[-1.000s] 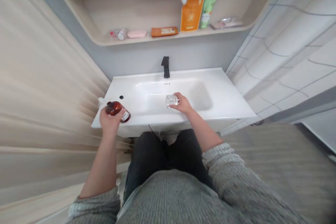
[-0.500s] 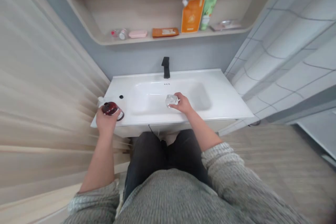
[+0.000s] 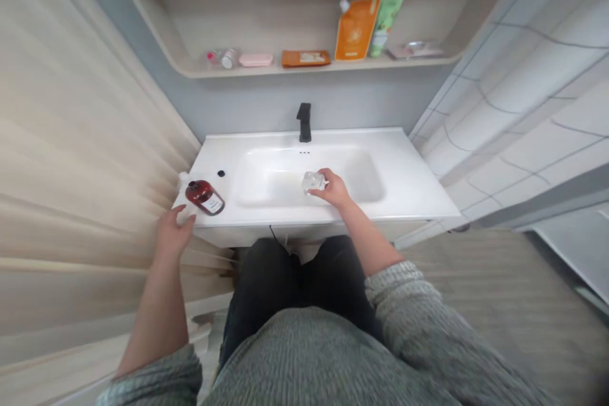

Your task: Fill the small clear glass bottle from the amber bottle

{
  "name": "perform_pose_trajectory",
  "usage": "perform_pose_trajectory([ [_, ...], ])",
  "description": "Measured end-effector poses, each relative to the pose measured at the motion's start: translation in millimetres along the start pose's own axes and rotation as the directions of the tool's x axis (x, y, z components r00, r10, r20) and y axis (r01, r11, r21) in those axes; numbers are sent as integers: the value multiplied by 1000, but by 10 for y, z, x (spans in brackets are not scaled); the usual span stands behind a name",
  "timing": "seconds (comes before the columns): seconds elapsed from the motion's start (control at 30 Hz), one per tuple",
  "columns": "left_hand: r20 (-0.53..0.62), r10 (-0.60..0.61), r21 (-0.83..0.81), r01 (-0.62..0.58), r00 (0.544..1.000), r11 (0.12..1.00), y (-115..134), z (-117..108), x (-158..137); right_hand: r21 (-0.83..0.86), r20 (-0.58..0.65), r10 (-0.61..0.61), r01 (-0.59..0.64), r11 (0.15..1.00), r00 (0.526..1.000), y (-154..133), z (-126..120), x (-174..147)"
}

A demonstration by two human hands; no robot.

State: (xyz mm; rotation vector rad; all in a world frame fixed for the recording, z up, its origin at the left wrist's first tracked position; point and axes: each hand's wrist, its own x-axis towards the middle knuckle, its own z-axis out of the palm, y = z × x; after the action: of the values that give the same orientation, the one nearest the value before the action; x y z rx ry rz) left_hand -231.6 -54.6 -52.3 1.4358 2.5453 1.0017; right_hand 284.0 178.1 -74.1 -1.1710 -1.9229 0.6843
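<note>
Over the front part of the white sink basin, my right hand grips a small clear bottle. A small white part shows at the end of that bottle near my fingers. My left hand is off the counter's front left edge, fingers apart and holding nothing. Just beyond its fingertips a dark red-brown bottle with a white label stands on the counter. Its narrow neck has no pump on it. Beside that bottle, at the left, lies a whitish, see-through thing whose kind I cannot make out.
A black faucet rises behind the basin. Above, a shelf carries an orange pouch, a green tube, a flat orange packet and a pink case. A beige curtain hangs close on the left.
My left hand has let go of the red-brown bottle and drawn back toward me and left. The bottle stays on the counter. My right hand still holds the clear bottle over the basin.
</note>
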Motion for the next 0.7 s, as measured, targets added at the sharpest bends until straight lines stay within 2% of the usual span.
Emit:
perform_pose_trajectory([
  [0.1,39,-5,16,5,999,1000,71,54,53,-14,-8,5,-5,1000,1000,-14,1,-8],
  [0.23,10,-3,42,2,1000,999,204,86,59,-36,-25,20,-21,999,999,-34,6,-26],
  [0.37,-20,-76,34,76,997,997,242,5,-8,-41,-30,14,-15,999,999,-24,7,-25],
  [0.47,-121,-188,-24,186,975,982,205,-118,-72,-34,-30,3,-5,999,1000,-13,6,-14],
  [0.57,-207,-325,-170,294,923,941,157,-316,-155,9,-32,24,-24,1000,999,-46,-3,-16],
  [0.63,-223,-387,-304,313,895,900,156,-497,-242,50,-46,31,-29,998,998,-105,-22,-43],
  [0.7,-248,-379,-384,269,892,883,207,-703,-359,99,-72,42,-35,995,997,-192,-58,-108],
])
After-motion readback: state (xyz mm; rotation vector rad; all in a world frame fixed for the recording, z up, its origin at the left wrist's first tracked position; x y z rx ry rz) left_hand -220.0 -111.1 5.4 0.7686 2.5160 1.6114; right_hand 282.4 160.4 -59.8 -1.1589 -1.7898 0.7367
